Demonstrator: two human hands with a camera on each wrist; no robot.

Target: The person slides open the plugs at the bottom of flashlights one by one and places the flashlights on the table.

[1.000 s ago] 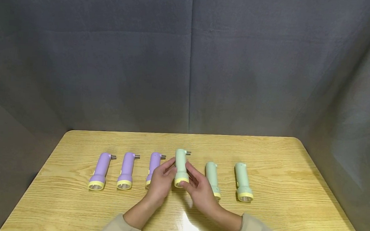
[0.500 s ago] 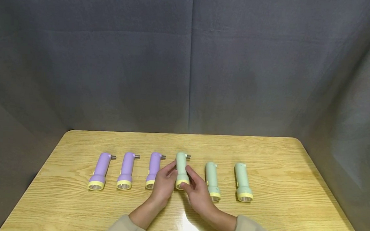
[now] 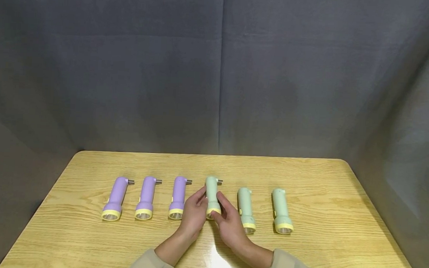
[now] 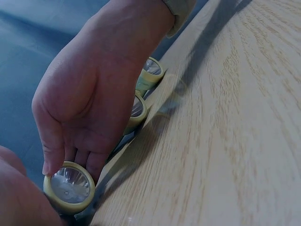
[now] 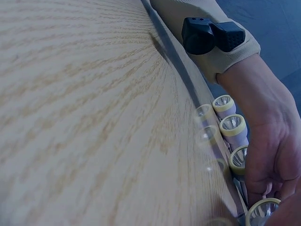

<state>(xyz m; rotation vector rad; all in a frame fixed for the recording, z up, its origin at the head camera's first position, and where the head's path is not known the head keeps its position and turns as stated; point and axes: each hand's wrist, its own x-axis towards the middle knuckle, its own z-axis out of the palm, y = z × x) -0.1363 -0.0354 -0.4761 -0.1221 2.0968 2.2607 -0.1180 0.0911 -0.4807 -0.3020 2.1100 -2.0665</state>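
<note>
Between my two hands is a pale green flashlight with a yellow head rim, its metal plug prongs sticking out to the right at the far end. My left hand holds its left side. From the right, my right hand grips it with the thumb by the yellow rim. The left wrist view shows its clear lens facing the camera, with the right hand's fingers beside it. Part of the body is covered by the fingers. Whether it touches the table is hard to tell.
To the left lie three purple flashlights with prongs out. Two more green flashlights lie to the right on the wooden table. Grey curtains surround the back and sides.
Both hands have moved the green flashlight slightly toward the person and to the right. The left hand has come away from in front of the nearest purple flashlight.
</note>
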